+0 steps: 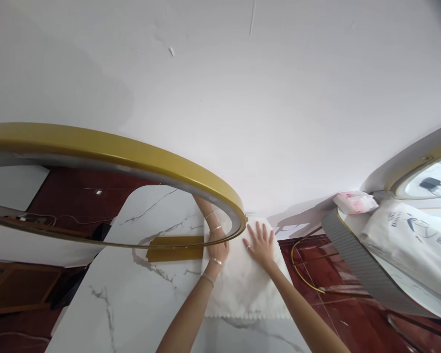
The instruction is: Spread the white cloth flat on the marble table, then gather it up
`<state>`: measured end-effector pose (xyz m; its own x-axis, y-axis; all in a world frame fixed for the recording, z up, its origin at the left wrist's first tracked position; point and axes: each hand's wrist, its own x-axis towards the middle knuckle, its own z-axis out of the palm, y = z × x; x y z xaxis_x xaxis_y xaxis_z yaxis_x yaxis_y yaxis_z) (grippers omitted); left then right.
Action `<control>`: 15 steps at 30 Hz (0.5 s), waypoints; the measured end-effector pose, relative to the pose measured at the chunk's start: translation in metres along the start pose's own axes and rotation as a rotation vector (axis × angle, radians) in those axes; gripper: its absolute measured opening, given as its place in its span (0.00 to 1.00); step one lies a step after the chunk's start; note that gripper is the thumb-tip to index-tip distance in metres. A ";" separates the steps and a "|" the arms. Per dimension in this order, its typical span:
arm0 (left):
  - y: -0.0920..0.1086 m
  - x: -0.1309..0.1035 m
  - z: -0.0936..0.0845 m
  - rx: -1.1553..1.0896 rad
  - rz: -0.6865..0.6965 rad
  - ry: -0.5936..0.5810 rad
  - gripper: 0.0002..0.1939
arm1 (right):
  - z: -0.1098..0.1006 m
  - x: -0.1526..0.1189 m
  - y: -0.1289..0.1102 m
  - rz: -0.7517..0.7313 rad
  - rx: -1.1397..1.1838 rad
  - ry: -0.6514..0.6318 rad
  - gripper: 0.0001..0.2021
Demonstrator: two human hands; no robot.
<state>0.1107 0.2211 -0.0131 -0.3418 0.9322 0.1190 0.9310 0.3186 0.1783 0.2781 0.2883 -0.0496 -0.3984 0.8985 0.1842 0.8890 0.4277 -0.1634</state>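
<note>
A white cloth (242, 289) with a scalloped edge lies on the white marble-patterned table (139, 304). My left hand (219, 249), with bracelets on its wrist, rests at the cloth's left side, close to the mirror; its fingers are partly hidden. On the upper right part of the cloth, my right hand (261, 245) lies flat with its fingers spread. The gold-framed round mirror (191, 171) stands over the table and reflects my left arm and the tabletop.
Gold base piece (187, 254) sits under the mirror. At the right, another table (367, 255) holds a tissue pack (355, 201), a printed white bag (411, 240) and a second mirror (437, 181). A yellow curved tube (301, 274) shows over the red floor. White wall behind.
</note>
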 end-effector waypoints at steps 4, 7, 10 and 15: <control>0.008 0.017 0.005 -0.017 0.053 -0.016 0.16 | 0.002 0.025 -0.002 0.006 0.038 0.014 0.27; 0.016 -0.024 0.000 -0.035 0.140 0.003 0.19 | -0.003 0.001 -0.001 -0.023 0.077 0.156 0.23; 0.015 -0.097 -0.004 -0.028 0.159 0.068 0.28 | -0.013 -0.057 0.002 -0.068 0.084 0.173 0.22; 0.002 -0.202 -0.002 0.017 0.123 0.050 0.35 | -0.035 -0.162 0.006 -0.167 0.026 0.074 0.32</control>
<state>0.1809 0.0331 -0.0345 -0.2307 0.9549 0.1871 0.9680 0.2058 0.1434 0.3557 0.1418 -0.0465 -0.5214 0.8054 0.2819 0.8055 0.5736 -0.1489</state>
